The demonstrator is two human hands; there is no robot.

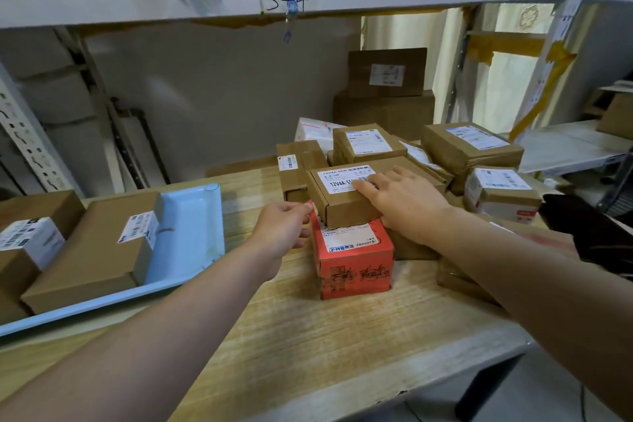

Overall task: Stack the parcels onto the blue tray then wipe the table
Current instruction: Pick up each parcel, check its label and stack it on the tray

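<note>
A flat brown parcel (342,202) with a white label lies on top of a red box (356,260) in the middle of the wooden table (308,336). My right hand (404,195) lies flat on the brown parcel's top, fingers straight over the label. My left hand (284,226) touches the parcel's left corner with curled fingers. The blue tray (191,219) sits at the left and holds a large brown parcel (99,250) and a white-labelled box (30,243). Several more parcels (469,147) are piled behind and to the right.
A metal shelf (308,0) marked "3-4" hangs above the table, loaded with packages. Two stacked cartons (387,92) stand against the back wall. A dark cloth (589,229) lies at the table's right edge. A slotted rack upright (24,137) stands at the left.
</note>
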